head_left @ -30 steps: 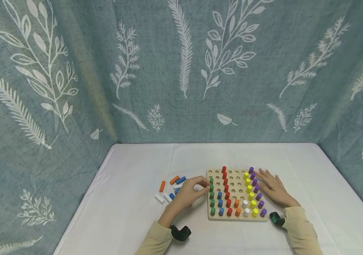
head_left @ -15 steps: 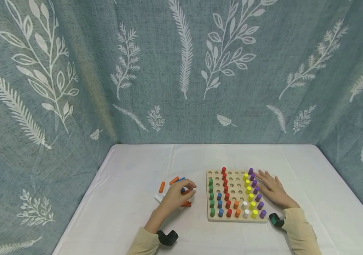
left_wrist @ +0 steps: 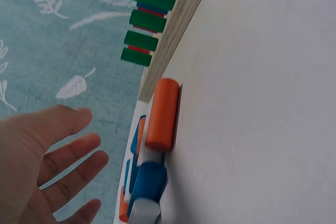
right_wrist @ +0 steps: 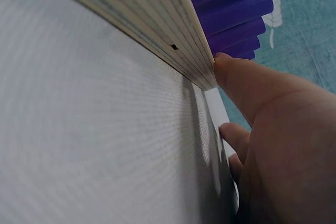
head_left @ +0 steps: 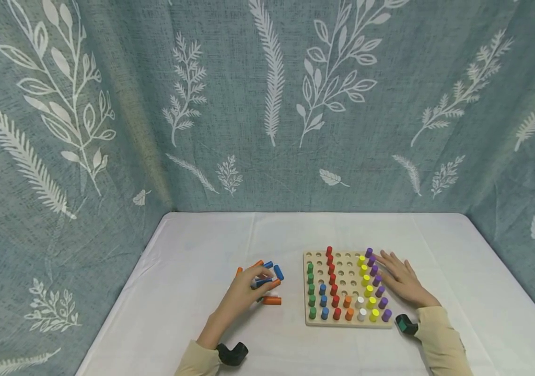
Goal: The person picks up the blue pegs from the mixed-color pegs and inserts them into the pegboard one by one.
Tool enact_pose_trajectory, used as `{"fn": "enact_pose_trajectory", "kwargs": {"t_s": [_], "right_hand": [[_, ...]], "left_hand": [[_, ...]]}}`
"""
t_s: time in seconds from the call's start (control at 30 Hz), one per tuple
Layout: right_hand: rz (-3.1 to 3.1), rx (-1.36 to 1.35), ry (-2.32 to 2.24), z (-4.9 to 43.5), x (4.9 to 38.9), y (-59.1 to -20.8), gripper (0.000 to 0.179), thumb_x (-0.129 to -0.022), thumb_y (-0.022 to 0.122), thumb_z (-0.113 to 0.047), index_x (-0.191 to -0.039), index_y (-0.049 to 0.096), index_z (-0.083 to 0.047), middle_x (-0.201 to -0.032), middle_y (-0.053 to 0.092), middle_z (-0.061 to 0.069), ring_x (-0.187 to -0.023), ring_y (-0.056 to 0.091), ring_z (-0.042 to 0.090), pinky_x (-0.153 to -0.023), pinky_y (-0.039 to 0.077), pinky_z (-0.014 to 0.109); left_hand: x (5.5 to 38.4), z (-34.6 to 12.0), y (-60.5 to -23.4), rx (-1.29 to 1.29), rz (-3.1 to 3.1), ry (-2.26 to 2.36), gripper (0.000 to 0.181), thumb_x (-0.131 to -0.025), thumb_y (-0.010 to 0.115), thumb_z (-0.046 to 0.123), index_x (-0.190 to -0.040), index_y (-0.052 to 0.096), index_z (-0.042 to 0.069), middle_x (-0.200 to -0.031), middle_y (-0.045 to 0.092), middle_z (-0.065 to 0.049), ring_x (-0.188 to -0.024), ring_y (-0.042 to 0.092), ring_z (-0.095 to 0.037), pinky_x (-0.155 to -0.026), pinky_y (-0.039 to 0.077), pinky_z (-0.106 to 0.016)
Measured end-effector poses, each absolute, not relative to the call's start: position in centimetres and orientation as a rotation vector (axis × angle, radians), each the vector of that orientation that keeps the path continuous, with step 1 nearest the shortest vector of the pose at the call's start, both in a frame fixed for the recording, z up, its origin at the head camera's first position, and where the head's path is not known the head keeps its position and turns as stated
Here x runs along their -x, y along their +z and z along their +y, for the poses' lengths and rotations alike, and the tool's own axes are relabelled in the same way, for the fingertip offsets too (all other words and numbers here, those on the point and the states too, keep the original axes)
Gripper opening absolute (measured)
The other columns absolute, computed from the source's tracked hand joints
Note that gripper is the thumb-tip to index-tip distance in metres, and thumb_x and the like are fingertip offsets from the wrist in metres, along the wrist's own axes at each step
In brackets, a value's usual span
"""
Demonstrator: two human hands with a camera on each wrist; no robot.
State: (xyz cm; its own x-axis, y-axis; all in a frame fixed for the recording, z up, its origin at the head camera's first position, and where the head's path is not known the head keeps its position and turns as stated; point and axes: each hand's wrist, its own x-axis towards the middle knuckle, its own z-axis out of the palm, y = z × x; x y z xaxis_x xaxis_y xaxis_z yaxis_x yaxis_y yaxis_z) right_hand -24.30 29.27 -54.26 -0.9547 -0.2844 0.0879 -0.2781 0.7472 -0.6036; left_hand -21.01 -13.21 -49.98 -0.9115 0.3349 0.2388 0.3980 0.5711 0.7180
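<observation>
My left hand [head_left: 243,288] hovers over loose pegs at the left of the wooden pegboard [head_left: 347,325]. In the left wrist view its fingers [left_wrist: 73,163] are spread and relaxed, with nothing between them. An orange peg [head_left: 272,301] lies by the thumb side, and a blue peg [head_left: 279,272] lies beyond the fingertips. Part of the loose pile is hidden under the hand. My right hand [head_left: 404,282] rests along the board's right edge beside the purple pegs [head_left: 386,315]. Its thumb touches the board's edge in the right wrist view, and its fingers lie extended.
Standing in the board are green pegs [head_left: 312,313], blue pegs [head_left: 325,313], red pegs [head_left: 337,314] and yellow pegs [head_left: 374,315], plus a few orange and white ones. Holes show bare toward the back. A patterned curtain [head_left: 267,172] hangs behind the white table [head_left: 211,240].
My left hand has moved left, from the green pegs on the board to the loose pegs. The orange peg and a blue peg at the pile's right side are now uncovered. My right hand stays put.
</observation>
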Motion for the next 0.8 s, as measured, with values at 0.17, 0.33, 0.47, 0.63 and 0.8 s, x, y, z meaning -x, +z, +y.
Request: {"fn": "enact_pose_trajectory", "kwargs": {"t_s": [0.17, 0.33, 0.47, 0.63, 0.8], "right_hand": [[2.929, 0.477, -1.016, 29.3, 24.4, -54.5, 0.053, -0.097, 0.045, -0.032, -0.141, 0.036, -0.006, -0.150, 0.019, 0.025, -0.138, 0.008, 0.046, -0.109, -0.008, 0.059], [2.948, 0.485, -1.001, 29.4, 24.5, -54.9, 0.052, -0.097, 0.045, -0.034, -0.142, 0.036, -0.008, -0.150, 0.020, 0.024, -0.137, 0.010, 0.046, -0.109, -0.006, 0.060], [2.949, 0.488, -1.008, 29.5, 24.6, -55.0, 0.052, -0.097, 0.045, -0.034, -0.142, 0.036, -0.009, -0.149, 0.020, 0.024, -0.137, 0.010, 0.046, -0.109, -0.006, 0.060], [2.933, 0.466, -1.003, 29.4, 24.6, -55.0, 0.054, -0.096, 0.044, -0.037, -0.143, 0.035, -0.010, -0.150, 0.019, 0.023, -0.138, 0.008, 0.045, -0.110, -0.008, 0.058], [2.935, 0.451, -0.990, 29.4, 24.6, -54.6, 0.056, -0.096, 0.044, -0.039, -0.143, 0.034, -0.011, -0.151, 0.018, 0.023, -0.139, 0.006, 0.044, -0.110, -0.009, 0.057]], "left_hand": [[20.7, -13.9, -49.9, 0.548, -2.777, -1.201, 0.017, -0.085, 0.067, 0.016, -0.102, 0.064, 0.016, -0.102, 0.064, 0.000, -0.096, 0.061, -0.020, -0.068, 0.050, -0.028], [20.5, -14.6, -50.1, 0.496, -2.760, -1.165, 0.018, -0.083, 0.070, 0.015, -0.101, 0.065, 0.015, -0.103, 0.064, 0.001, -0.098, 0.060, -0.020, -0.079, 0.051, -0.037], [20.3, -15.1, -50.2, 0.459, -2.738, -1.151, 0.021, -0.081, 0.071, 0.012, -0.101, 0.065, 0.014, -0.105, 0.064, 0.001, -0.104, 0.058, -0.021, -0.087, 0.048, -0.042], [20.1, -15.5, -50.2, 0.436, -2.729, -1.105, 0.022, -0.080, 0.072, 0.011, -0.101, 0.066, 0.013, -0.104, 0.064, 0.000, -0.098, 0.058, -0.021, -0.082, 0.048, -0.040], [20.0, -15.7, -50.4, 0.413, -2.738, -1.051, 0.024, -0.078, 0.074, 0.015, -0.101, 0.066, 0.013, -0.103, 0.063, -0.003, -0.097, 0.057, -0.024, -0.081, 0.046, -0.043]]}}
